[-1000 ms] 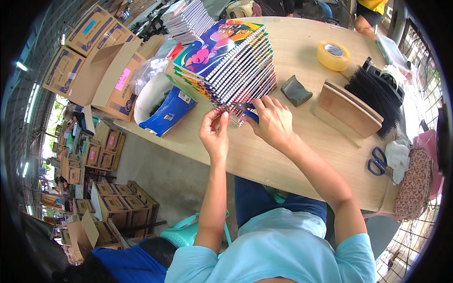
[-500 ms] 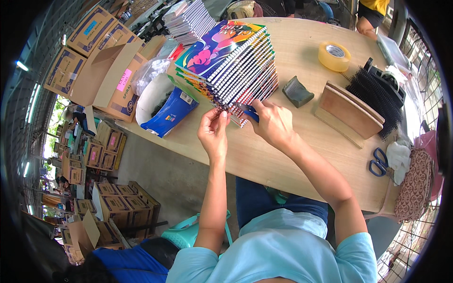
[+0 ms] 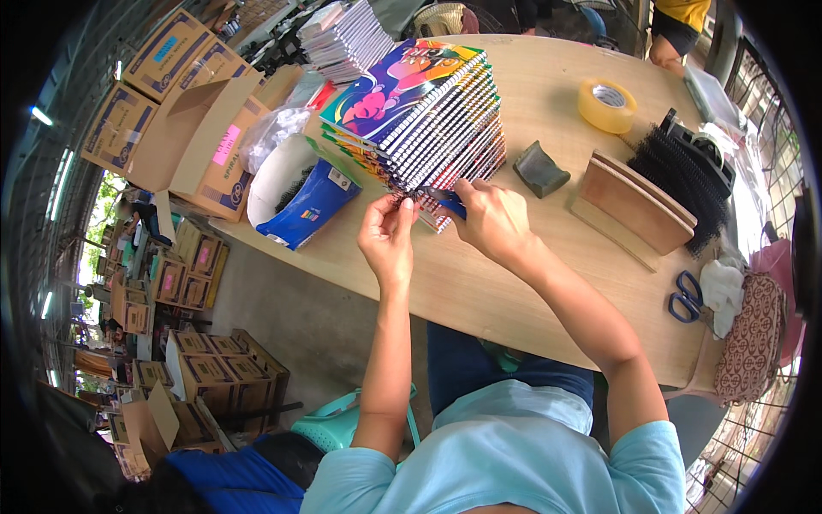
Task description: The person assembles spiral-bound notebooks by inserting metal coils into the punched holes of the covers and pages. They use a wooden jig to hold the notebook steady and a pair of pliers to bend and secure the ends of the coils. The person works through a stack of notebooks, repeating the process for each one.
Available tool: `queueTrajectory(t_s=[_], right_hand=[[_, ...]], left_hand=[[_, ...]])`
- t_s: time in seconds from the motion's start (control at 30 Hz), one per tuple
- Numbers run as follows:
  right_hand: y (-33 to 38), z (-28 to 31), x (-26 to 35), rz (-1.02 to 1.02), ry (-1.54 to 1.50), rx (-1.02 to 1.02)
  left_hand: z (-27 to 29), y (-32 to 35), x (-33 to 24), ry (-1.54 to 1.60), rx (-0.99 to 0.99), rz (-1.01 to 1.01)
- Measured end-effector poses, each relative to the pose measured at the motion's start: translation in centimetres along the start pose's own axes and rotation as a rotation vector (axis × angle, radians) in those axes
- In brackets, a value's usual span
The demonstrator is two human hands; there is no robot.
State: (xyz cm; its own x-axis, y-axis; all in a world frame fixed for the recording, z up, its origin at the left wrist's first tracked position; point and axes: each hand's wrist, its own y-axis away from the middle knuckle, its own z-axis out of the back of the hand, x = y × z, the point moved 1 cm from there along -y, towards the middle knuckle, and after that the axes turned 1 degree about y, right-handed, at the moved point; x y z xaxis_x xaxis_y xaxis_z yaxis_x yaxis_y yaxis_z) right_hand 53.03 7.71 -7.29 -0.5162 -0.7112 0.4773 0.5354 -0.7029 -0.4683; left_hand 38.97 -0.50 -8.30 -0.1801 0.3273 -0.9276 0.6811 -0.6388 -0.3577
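Note:
A tall stack of spiral-bound notebooks (image 3: 409, 96) with bright, colourful covers stands on the table, its coil edges facing me and to the right. At the near lower corner of the stack, my right hand (image 3: 498, 219) grips blue-handled pliers (image 3: 449, 203), their jaws at the end of a dark wire coil. My left hand (image 3: 387, 236) is closed in a pinch at the same corner, thumb against fingertips. What it pinches is small and partly hidden, perhaps the coil end. Between the two hands the exact contact of the jaws is hard to make out.
Left of the stack sits a cut-open blue and white container (image 3: 310, 206) with black coil pieces. To the right are a dark curved block (image 3: 541, 169), clear tape (image 3: 606, 104), a wooden block (image 3: 634, 204), black coils (image 3: 685, 184) and scissors (image 3: 686, 296). Cartons (image 3: 205, 158) stand at left.
Both hands stay at the stack's near corner with barely any movement. The pliers have shifted very slightly, and the view has moved a little.

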Motion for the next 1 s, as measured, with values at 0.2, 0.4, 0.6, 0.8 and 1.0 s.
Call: queueTrajectory(t_s=[0.2, 0.4, 0.6, 0.8, 1.0], right_hand=[[0.4, 1.0, 0.4, 0.092, 0.110, -0.148], [-0.2, 0.8, 1.0, 0.078, 0.065, -0.076], [0.2, 1.6, 1.2, 0.077, 0.086, -0.056], [-0.4, 0.5, 0.8, 0.112, 0.092, -0.093], [0.1, 2.2, 0.9, 0.082, 0.022, -0.113]], left_hand=[[0.3, 0.1, -0.8, 0.012, 0.006, -0.016], [0.3, -0.2, -1.6, -0.027, 0.029, -0.040], [0.3, -0.2, -1.6, -0.016, 0.028, -0.050], [0.0, -0.1, -1.9, -0.077, 0.017, -0.071], [0.5, -0.2, -1.9, -0.074, 0.023, -0.044]])
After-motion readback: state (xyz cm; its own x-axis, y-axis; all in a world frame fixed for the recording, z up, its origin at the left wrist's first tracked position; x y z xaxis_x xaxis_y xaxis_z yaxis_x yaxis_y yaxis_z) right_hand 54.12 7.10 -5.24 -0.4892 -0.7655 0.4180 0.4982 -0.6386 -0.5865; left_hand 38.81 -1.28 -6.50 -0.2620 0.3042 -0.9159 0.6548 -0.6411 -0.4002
